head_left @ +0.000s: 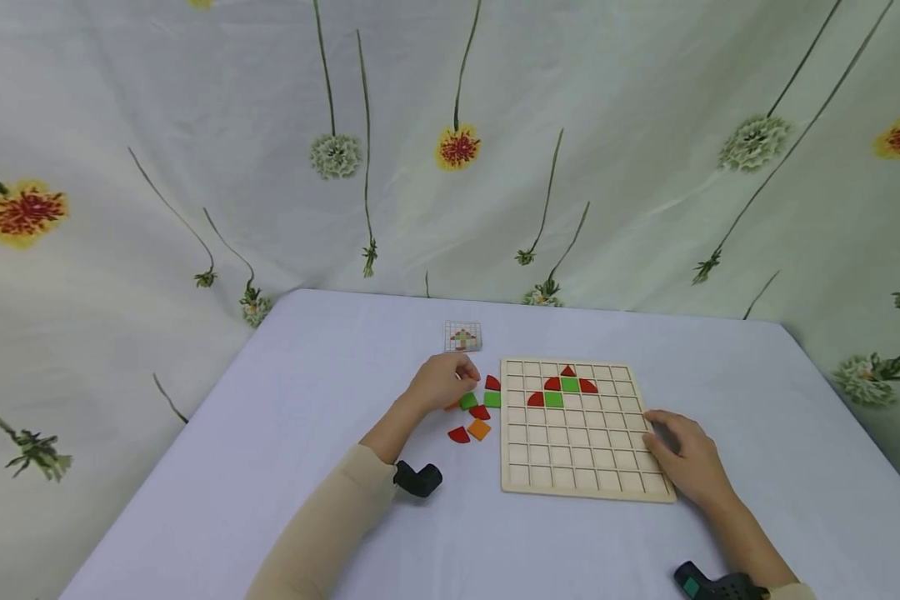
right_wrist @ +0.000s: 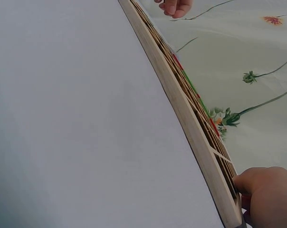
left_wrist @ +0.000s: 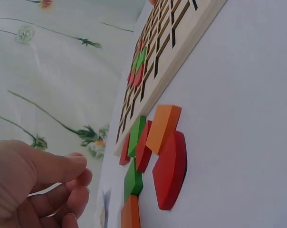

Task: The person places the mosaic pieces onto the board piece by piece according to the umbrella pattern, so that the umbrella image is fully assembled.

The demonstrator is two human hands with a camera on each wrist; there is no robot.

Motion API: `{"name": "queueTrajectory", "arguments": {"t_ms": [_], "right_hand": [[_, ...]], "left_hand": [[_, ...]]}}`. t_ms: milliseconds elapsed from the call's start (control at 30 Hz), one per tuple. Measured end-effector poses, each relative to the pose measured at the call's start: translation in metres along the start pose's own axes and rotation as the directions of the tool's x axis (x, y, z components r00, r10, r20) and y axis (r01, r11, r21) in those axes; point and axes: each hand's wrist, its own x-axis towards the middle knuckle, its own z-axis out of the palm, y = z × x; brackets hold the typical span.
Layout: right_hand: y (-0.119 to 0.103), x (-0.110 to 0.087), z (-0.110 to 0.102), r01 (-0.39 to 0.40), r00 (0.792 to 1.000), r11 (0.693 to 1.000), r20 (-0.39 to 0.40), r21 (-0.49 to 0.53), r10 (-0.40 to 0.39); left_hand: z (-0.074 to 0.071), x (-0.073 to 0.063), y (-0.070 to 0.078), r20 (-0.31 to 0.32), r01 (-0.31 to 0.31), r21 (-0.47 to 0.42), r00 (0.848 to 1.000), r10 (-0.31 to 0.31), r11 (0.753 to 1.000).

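My left hand (head_left: 444,381) hovers over the loose wooden pieces left of the board. Its fingers are loosely curled, thumb tip close to the index finger, and no piece shows between them in the left wrist view. Beneath and beside it lie red quarter-circle pieces (left_wrist: 170,171), green squares (head_left: 492,400) and orange squares (left_wrist: 163,126). At the right edge of the wooden grid board (head_left: 555,457), my right hand (head_left: 682,450) holds the frame with thumb and fingers. Set in the board's upper cells are a red triangle (head_left: 567,371), two green squares and several red quarter circles.
A small printed card (head_left: 462,336) with a gridded coloured pattern lies behind the left hand. A white cloth covers the table (head_left: 270,500); a flower-print curtain (head_left: 270,100) hangs behind it. Dark wrist devices (head_left: 418,480) are worn on both arms.
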Motion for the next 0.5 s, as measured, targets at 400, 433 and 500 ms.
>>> {"name": "queueTrajectory", "arguments": {"t_ms": [400, 433, 500], "right_hand": [[0.002, 0.0, 0.001, -0.003, 1.0, 1.0, -0.001, 0.004, 0.003], [0.002, 0.0, 0.001, -0.002, 1.0, 1.0, -0.003, 0.004, 0.002], [0.002, 0.0, 0.001, -0.002, 1.0, 1.0, -0.007, 0.007, 0.002]], "left_hand": [[-0.01, -0.017, -0.023, 0.014, 0.092, -0.028, 0.996, -0.092, 0.995], [-0.009, -0.017, -0.025, 0.012, 0.096, -0.032, 0.995, -0.096, 0.995], [-0.008, -0.018, -0.029, 0.007, 0.1, -0.034, 0.995, -0.1, 0.994]]}}
